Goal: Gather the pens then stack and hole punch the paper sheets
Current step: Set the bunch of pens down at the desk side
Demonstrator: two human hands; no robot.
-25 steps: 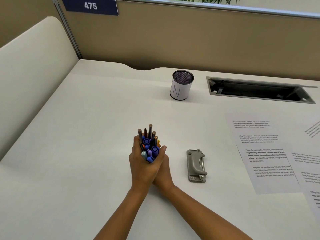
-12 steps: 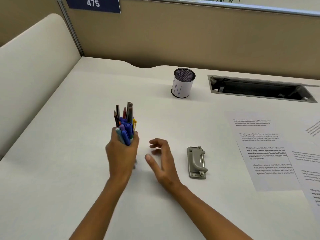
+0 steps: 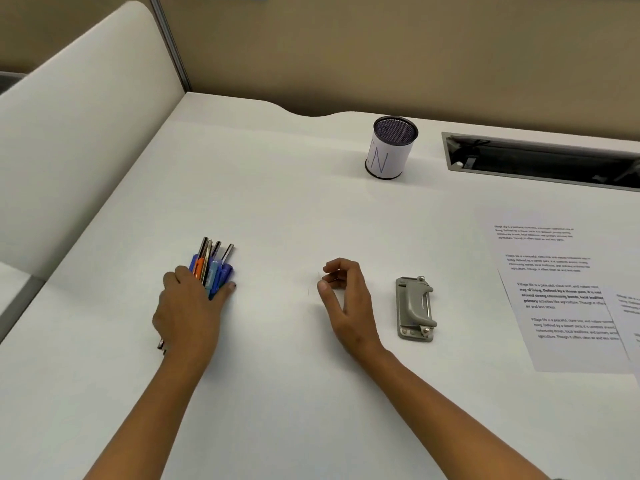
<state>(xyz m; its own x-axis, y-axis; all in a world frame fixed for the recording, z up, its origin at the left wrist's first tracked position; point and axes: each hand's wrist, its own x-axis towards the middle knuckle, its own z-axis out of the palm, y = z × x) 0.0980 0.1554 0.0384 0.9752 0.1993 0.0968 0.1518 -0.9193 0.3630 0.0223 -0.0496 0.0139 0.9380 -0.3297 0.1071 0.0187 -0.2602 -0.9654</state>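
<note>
While the left hand [image 3: 188,306] lies low on the white desk [image 3: 277,393], its fingers are wrapped around a bundle of blue, orange and dark-barrelled pens [image 3: 211,268], which lies nearly flat with the tips fanning out beyond the knuckles. The landmark here is the grey metal hole punch [image 3: 414,308], sitting closed near the middle of the desk. The pens and left hand are well to the left of the punch. The right hand [image 3: 343,299] rests just left of the punch, empty, fingers loosely curled and not touching it. To the right of the punch lie several white printed paper sheets [image 3: 568,299], overlapping loosely and not squared up (some run off the frame edge). Beyond the punch, toward the partition, stands a black mesh pen cup wrapped in white paper [image 3: 393,147], apparently empty.

The pen-gathering step looks nearly finished, the bundle being set down on the desk. Next comes the paper: the hands would need to cross past the punch, draw the sheets together and align their edges before punching.
</note>
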